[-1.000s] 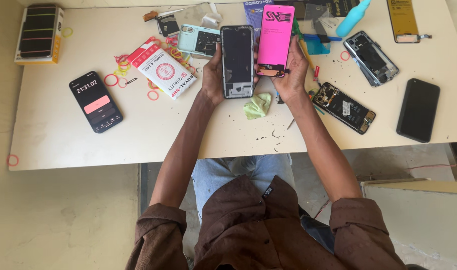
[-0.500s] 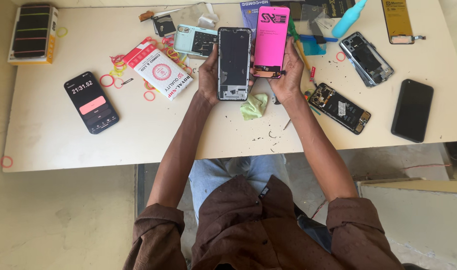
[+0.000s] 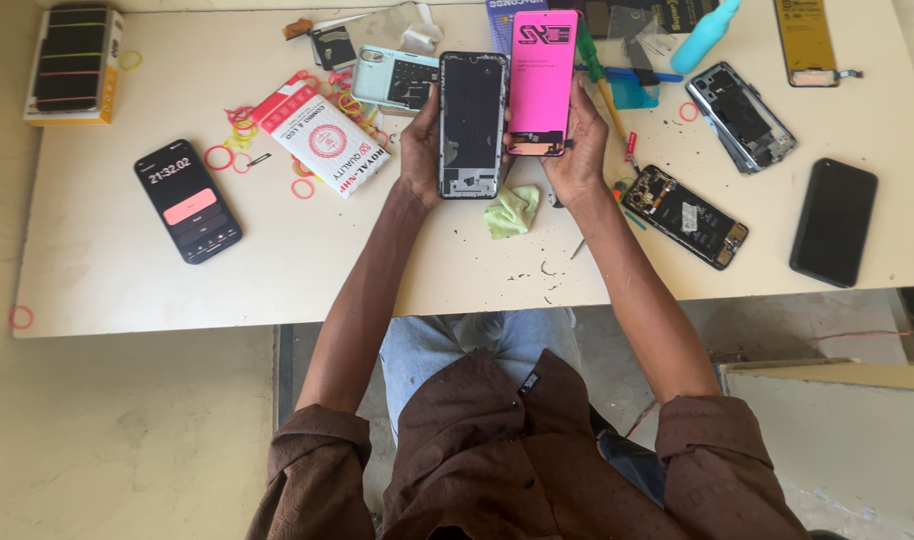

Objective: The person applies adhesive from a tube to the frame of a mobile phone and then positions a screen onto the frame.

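My left hand (image 3: 420,150) grips a dark phone frame (image 3: 472,120), held upright above the table with its bare inner side facing me. Right beside it, my right hand (image 3: 577,155) holds a replacement screen covered by a bright pink film (image 3: 542,75). The two parts sit side by side, their long edges almost touching. A crumpled light green cloth (image 3: 513,210) lies on the cream table (image 3: 277,270) just below both hands.
A phone with a lit timer screen (image 3: 188,200) lies at left, near loose rubber bands and a red and white packet (image 3: 322,140). An opened phone (image 3: 685,216), a frame (image 3: 742,115) and a black phone (image 3: 833,222) lie at right. A turquoise bottle (image 3: 705,36) is at the back.
Both hands have kept the frame and pink screen side by side, lifting them slightly farther up the table. The view shifted a little.
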